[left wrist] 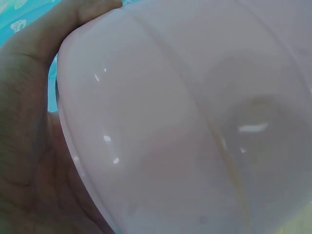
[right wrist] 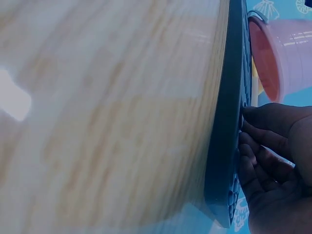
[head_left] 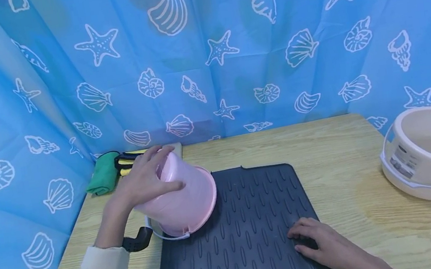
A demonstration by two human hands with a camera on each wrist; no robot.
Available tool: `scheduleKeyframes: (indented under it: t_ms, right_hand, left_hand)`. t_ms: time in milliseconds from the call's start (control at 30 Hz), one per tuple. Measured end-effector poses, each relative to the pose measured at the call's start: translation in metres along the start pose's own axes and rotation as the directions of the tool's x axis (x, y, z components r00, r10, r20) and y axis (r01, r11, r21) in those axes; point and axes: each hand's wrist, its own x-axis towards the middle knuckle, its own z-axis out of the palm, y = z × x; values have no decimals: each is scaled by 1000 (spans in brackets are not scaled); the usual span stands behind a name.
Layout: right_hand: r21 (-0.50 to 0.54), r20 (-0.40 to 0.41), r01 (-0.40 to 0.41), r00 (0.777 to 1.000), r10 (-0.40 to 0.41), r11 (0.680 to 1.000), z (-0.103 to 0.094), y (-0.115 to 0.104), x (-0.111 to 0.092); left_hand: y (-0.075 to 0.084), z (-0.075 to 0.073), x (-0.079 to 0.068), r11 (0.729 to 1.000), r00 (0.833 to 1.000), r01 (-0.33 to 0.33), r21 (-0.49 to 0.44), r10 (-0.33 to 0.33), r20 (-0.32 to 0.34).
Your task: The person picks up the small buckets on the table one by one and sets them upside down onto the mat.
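Note:
My left hand (head_left: 142, 178) grips a pink bucket (head_left: 188, 194) round its base end, thumb on one side and fingers over the other. The bucket is tipped over, its mouth turned right and down towards a black ridged mat (head_left: 251, 259), and its white handle (head_left: 168, 238) hangs below. Close up in the left wrist view, the pink wall (left wrist: 146, 122) fills most of the picture. On the mat's right part rests my right hand (head_left: 319, 242), fingertips touching the surface with fingers loosely bent. The bucket's inside (right wrist: 265, 61) shows partly in the right wrist view.
A cream bucket (head_left: 407, 157) with a handle stands upright at the table's right edge. A folded green cloth (head_left: 103, 172) and a yellow-and-black item (head_left: 125, 162), partly hidden, lie at the back left. A blue shell-patterned curtain (head_left: 232, 80) hangs behind the wooden table (head_left: 335, 149).

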Motion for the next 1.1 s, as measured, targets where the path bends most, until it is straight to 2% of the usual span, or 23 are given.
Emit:
scheduleKeyframes:
  t_ms: [300, 567, 700, 1100]
  right_hand:
    - [7, -14, 8, 1000, -8, 1000, 1, 0, -1]
    - [-1, -11, -6, 1000, 6, 1000, 1, 1, -1]
    - [-4, 3, -24, 1000, 24, 1000, 0, 1, 0]
    - [5, -7, 1, 1000, -1, 1000, 1, 3, -1]
  left_hand:
    - [12, 5, 8, 997, 999, -43, 61, 41, 34]
    - [24, 10, 13, 991, 999, 14, 135, -20, 44]
    - [29, 15, 15, 987, 999, 21, 158, -28, 45]
    - [44, 25, 23, 977, 995, 56, 205, -73, 74]
